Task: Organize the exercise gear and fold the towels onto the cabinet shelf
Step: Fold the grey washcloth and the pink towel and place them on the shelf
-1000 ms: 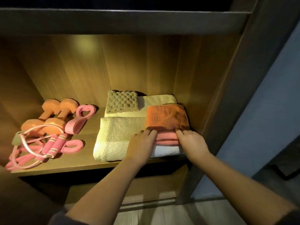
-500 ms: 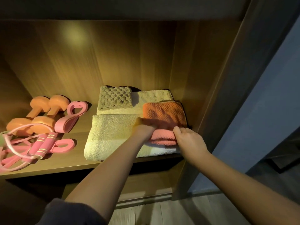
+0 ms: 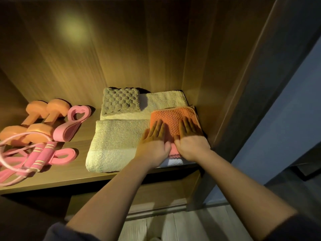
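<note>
A folded orange towel lies on a pink towel at the right end of the wooden shelf. My left hand and my right hand both press flat on the orange towel, fingers straight. Under and beside them lies a large cream towel. A second cream towel sits behind it, with a grey checkered cloth on top. At the left are two orange dumbbells, a pink heart-shaped band and a pink jump rope.
The cabinet's right wall stands close beside the orange towel. The wooden back panel rises behind the towels. A lower compartment and pale floor show below the shelf edge.
Both hands moved from the front edge of the pink and orange towels up onto the orange towel, fingers now flat. The view shifted closer and lower.
</note>
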Tool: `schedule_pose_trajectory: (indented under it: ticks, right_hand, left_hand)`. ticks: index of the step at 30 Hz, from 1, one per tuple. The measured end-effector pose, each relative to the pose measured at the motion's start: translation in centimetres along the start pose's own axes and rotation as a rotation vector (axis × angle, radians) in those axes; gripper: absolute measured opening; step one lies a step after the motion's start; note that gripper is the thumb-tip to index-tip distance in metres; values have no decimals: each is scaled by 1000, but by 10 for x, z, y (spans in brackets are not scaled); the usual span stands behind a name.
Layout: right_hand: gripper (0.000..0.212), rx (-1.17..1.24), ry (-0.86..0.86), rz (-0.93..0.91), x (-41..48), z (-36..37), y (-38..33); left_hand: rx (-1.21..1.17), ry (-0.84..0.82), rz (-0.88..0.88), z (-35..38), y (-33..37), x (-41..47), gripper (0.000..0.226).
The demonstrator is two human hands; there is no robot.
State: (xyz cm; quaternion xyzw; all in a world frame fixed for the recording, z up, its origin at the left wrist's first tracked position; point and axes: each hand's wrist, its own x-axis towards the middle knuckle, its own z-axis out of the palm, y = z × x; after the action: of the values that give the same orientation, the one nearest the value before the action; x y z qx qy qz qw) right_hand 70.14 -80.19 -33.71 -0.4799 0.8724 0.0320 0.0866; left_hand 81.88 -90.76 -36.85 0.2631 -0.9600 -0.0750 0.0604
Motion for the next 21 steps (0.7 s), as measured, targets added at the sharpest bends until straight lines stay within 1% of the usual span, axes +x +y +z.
schedule_pose_trajectory:
  ticks: [2, 7, 8, 11, 14, 16, 19, 21]
  right_hand:
    - [66, 46, -12, 56, -3, 1, 3]
    - [54, 37, -35, 48, -8, 0, 3]
    - [54, 47, -31, 60, -8, 0, 3]
    - [63, 104, -8, 75, -5, -3, 4]
    - [67, 115, -16, 65, 0, -12, 1]
    - [62, 123, -14, 58, 0, -18, -7]
    - [62, 91, -63, -12, 0, -18, -17]
    - [62, 104, -68, -18, 6, -20, -19]
  left_hand:
    - [9, 11, 12, 2, -1, 1, 69]
    - [0, 7, 74, -2, -15, -13, 76]
    - [17, 5, 92, -4, -20, -19, 79]
    - [109, 9, 120, -8, -33, -44, 86]
    - [117, 32, 128, -10, -36, -63, 82]
    - [92, 48, 143, -11, -34, -67, 76]
    - [84, 57, 163, -16, -39, -65, 65]
    - [86, 75, 116, -23, -51, -59, 61]
